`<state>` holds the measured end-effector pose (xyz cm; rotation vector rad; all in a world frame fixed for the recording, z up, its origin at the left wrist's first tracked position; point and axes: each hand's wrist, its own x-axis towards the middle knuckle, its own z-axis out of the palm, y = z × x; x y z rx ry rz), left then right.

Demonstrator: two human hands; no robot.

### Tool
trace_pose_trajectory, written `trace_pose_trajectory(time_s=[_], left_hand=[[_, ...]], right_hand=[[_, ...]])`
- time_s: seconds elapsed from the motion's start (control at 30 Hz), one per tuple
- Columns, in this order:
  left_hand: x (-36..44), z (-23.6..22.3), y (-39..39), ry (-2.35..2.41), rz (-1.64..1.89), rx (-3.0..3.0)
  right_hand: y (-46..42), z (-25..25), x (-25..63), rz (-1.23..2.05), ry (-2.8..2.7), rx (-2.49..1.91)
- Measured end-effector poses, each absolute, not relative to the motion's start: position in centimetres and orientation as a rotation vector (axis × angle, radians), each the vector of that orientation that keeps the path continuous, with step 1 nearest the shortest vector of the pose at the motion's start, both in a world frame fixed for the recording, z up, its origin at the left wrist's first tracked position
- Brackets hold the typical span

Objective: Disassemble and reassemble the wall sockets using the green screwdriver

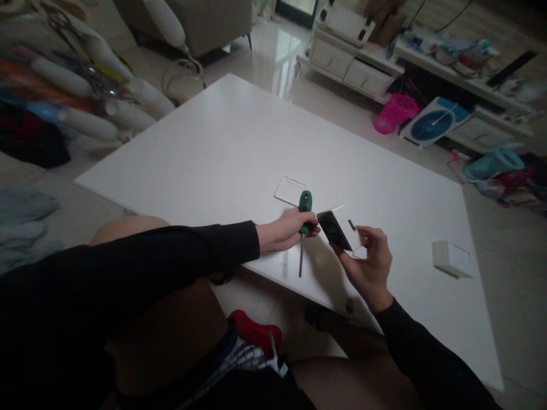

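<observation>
My left hand (294, 226) is closed around a screwdriver with a green handle (305, 200), its metal shaft pointing down toward the near edge of the table. The fingertips of that hand reach the left corner of a small flat device with a black side (335, 230) and a pale face. My right hand (371, 259) grips this device from the right, between thumb and fingers, holding it tilted above the table. A small brownish piece (351, 225) shows by the right fingertips; whether it belongs to the device I cannot tell. Behind the screwdriver lies a thin white rectangular frame or plate (289, 190).
The white table (205, 154) spans the middle. A white boxy piece (452, 258) lies at its right. A small brownish object (349, 306) is by the near edge. Beyond are a pink basket (395, 113), a blue-and-white fan (433, 124) and a teal basket (493, 163).
</observation>
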<state>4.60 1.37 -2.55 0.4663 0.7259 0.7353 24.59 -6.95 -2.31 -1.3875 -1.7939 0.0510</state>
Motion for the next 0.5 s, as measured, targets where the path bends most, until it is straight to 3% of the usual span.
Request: trace_pose_trajectory(time_s=[0.27, 0.5], left_hand=[[4.4, -2.1, 1.0, 0.727, 0.729, 0.477], [3.6, -1.3, 2.5, 0.741, 0.787, 0.487]], right_hand=[[-6.7, -2.6, 24.8, 0.292, -1.5, -1.563], [-5.8, -4.1, 26.3, 0.936, -1.169, -1.561]])
